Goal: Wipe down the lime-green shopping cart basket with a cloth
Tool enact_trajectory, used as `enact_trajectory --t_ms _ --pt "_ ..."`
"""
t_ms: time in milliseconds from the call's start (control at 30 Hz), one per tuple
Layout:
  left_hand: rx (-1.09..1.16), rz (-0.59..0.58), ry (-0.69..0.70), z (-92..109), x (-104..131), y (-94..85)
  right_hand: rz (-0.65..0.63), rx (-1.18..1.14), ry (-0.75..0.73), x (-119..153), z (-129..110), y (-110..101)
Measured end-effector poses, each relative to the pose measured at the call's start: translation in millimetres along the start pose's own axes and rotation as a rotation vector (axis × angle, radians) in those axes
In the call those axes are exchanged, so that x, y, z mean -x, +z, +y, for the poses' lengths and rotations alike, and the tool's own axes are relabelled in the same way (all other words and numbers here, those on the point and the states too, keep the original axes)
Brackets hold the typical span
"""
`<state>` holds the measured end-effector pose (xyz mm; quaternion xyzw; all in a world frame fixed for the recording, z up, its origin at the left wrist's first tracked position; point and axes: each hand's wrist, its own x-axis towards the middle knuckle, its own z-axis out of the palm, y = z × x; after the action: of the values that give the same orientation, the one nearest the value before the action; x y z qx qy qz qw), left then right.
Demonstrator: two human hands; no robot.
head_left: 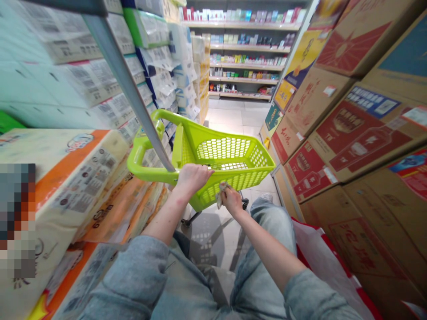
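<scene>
Narrow shop aisle, pale tile floor [238,116], cart shadow with a grid of light spots on the tiles below the fingers. Shelves [247,46] of small boxes and bottles well beyond the fingertips, across the aisle end. Stacked wrapped packs [96,186] to the left of the fingers: glossy, creased film, white with orange bands. Cardboard cartons [312,240] to the right: matt brown, square-edged, red and blue print. Red-and-white bag [328,253] low right of the fingers, smooth sheet look.

Lime-green cart [248,170] directly at the fingers: hard plastic, rounded rim, walls pierced with rows of holes, looped handle left of the left hand. Grey pole [133,89], straight and smooth, slants from upper left to the rim just beside the left hand.

Left hand [194,178]: fingers curled closed over near rim, holding it. Right hand [232,201]: fingers bent and nearly closed, pinching crumpled, soft, pale patterned cloth [220,196] by the basket's near outer wall; can't tell if cloth touches it.
</scene>
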<state>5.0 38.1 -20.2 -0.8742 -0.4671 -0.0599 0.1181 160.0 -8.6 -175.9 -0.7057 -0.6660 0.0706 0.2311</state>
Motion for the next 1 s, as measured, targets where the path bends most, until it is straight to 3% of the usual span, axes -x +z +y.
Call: enact_trajectory --t_ms 100,300,467,600,800,1000 --pt "-0.016 0.002 0.004 -1 0 -0.1 -0.051 0.034 -0.014 -1 -3 -3" --pt "-0.019 0.019 0.018 -3 2 1.2 -0.137 0.045 -0.22 23 23 -1" --pt "-0.013 0.033 0.019 -2 3 1.2 -0.116 0.051 -0.019 33 31 8" --pt "-0.028 0.029 0.019 -2 2 0.8 -0.081 0.044 -0.053 24 20 7" --pt "-0.017 0.031 0.02 -2 2 1.6 -0.149 0.07 0.058 6 1 8" --pt "-0.02 0.035 0.018 -2 2 3.0 -0.196 0.066 -0.012 28 12 13"
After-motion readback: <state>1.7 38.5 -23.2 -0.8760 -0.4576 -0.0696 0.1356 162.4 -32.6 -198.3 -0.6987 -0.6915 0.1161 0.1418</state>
